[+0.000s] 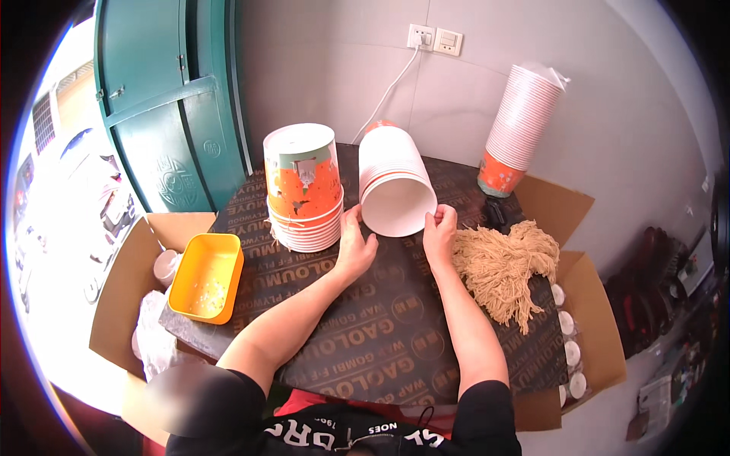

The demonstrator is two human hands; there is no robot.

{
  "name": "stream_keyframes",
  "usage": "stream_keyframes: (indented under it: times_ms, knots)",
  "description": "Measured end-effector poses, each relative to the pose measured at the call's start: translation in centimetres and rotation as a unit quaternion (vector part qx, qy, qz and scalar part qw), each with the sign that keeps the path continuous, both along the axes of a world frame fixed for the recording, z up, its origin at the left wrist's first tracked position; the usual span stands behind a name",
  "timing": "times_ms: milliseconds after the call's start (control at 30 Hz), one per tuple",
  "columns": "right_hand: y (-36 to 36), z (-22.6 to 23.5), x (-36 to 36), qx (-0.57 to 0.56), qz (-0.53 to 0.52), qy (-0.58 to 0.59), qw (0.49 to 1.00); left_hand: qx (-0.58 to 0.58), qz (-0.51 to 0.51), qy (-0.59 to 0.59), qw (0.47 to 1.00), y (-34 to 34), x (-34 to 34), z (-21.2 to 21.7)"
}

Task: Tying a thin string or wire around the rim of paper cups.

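Observation:
A stack of white paper cups [389, 156] lies tilted between my hands, its open mouth facing me and an orange patch showing at its far end. My left hand [356, 249] is closed at the left side of the rim. At the rim's right side, my right hand [439, 234] pinches the edge between thumb and fingers. Just left of them, another stack of paper cups [304, 186], orange and green with white rims, stands upside down; some tan strands hang at its lower left. A bundle of tan string [506, 266] lies beside my right forearm.
A yellow plastic bin [204, 277] with small white bits sits at the table's left edge. A tall stack of cups in clear plastic [521, 121] stands at the back right. Open cardboard boxes [597, 327] with white rolled packs flank the dark printed table [365, 334]. A white cord [391, 87] hangs behind.

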State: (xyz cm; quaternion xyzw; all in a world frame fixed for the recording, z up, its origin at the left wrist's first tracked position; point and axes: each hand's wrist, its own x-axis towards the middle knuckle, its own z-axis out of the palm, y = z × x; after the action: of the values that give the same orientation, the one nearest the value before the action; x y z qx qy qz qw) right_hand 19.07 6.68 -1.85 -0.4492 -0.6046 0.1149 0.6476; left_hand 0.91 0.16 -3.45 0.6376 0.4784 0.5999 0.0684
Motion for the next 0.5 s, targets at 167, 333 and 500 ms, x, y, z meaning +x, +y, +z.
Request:
stream_keyframes:
  times_ms: [167,333,500]
  knots:
    - [0.6,-0.5,0.0,-0.021,-0.035,0.009,0.999,-0.055,-0.103,-0.131,0.984,0.4,-0.8,0.0]
    - [0.3,-0.3,0.7,-0.028,-0.043,-0.05,0.997,-0.078,-0.12,-0.149,0.979,-0.3,-0.4,1.0]
    - [-0.3,-0.3,0.6,-0.057,-0.015,-0.076,0.995,-0.08,-0.18,-0.264,0.944,0.5,-0.9,0.2]
